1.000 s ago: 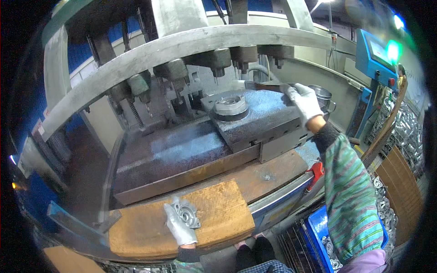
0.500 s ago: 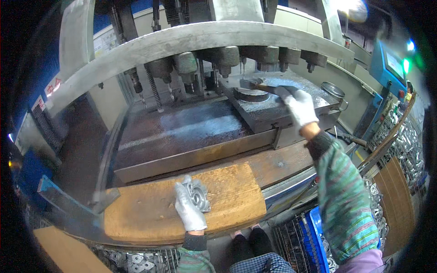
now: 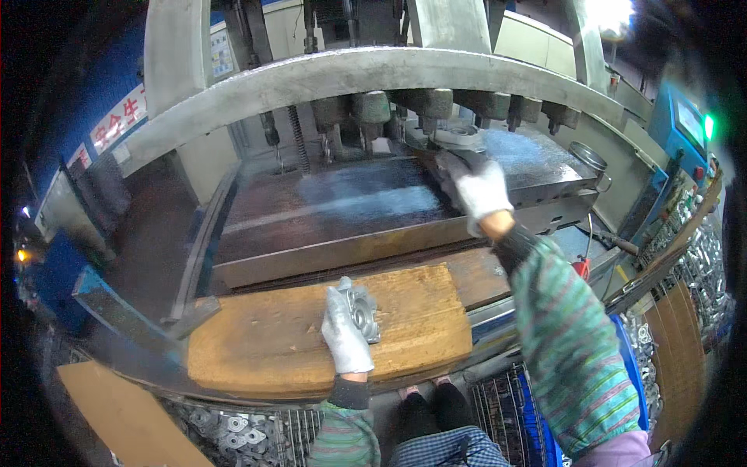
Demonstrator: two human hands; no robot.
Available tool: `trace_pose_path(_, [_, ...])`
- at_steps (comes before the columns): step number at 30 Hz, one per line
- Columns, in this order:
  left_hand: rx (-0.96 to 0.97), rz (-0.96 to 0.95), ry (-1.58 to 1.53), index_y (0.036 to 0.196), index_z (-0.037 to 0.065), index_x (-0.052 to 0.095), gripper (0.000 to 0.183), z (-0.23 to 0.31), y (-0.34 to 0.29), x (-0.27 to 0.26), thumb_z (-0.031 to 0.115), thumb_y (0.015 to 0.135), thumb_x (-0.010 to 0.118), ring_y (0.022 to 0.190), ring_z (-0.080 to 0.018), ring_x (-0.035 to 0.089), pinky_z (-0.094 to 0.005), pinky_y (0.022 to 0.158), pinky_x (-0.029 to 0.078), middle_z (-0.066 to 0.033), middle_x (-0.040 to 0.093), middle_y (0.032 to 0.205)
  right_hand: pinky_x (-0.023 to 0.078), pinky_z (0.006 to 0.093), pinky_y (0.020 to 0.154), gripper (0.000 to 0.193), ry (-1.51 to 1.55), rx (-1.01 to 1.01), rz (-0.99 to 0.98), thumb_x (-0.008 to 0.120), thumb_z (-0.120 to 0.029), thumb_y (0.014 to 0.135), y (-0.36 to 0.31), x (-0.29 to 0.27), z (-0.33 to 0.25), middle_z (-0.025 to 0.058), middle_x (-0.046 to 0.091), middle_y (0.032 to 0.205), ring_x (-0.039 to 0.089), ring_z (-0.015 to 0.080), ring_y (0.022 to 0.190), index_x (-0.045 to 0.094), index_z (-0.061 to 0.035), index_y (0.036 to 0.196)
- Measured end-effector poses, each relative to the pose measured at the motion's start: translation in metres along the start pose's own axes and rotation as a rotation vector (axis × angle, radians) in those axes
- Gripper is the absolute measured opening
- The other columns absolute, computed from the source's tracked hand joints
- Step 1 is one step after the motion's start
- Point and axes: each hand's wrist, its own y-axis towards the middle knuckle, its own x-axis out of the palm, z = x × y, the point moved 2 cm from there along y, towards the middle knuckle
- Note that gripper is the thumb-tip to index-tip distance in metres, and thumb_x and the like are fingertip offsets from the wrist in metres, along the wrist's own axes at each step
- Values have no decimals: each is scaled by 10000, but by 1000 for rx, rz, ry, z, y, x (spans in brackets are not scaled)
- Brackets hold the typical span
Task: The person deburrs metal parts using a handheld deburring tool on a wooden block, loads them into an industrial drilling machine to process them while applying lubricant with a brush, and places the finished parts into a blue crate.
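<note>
My left hand (image 3: 344, 333), in a white glove, grips a grey metal casting (image 3: 362, 313) with a round hollow, against the wooden board (image 3: 257, 342). Its fingers lie along the casting's left side. My right hand (image 3: 476, 185), gloved with dark-stained fingers, is closed on a brown-handled tool (image 3: 422, 154), perhaps a brush. The tool's far end is blurred and cannot be made out. Just beyond this hand sits a round metal fixture (image 3: 457, 138) on the raised steel block of the machine.
Several drill spindles (image 3: 369, 109) hang beneath a curved metal beam (image 3: 389, 71) above the machine bed (image 3: 342, 198). A metal cup (image 3: 588, 156) stands at the block's right end. Beyond it is a blue control box (image 3: 681, 124). Bins of castings (image 3: 233, 432) lie below.
My right hand has moved left and nearer with the tool, off the round fixture. My left hand still holds the casting on the board. The whole view has shifted slightly.
</note>
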Motion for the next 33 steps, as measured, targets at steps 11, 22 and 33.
trace_pose_path(11, [13,-7,6,1209,-24,543,568,-2,1,-2,480,977,424,803,-152,597,-277,718,500,-89,628,941,501,295,662,251,38,-187,-98,651,-205,841,-39,36,-17,127,696,810,640,187,702,696,-35,1019])
trace_pose_path(22, [20,-8,60,1200,-23,566,592,4,-3,2,504,968,428,726,-114,583,-232,609,473,-55,626,881,499,408,821,331,-548,-290,-21,606,-338,868,-8,66,-23,194,659,1012,623,371,949,671,-63,1040])
trace_pose_path(33, [44,8,58,1174,-1,549,553,4,-2,4,497,974,413,740,-177,619,-303,658,524,-87,624,871,443,260,589,236,-46,-115,345,633,-205,877,34,-109,21,90,686,789,584,119,610,685,1,978])
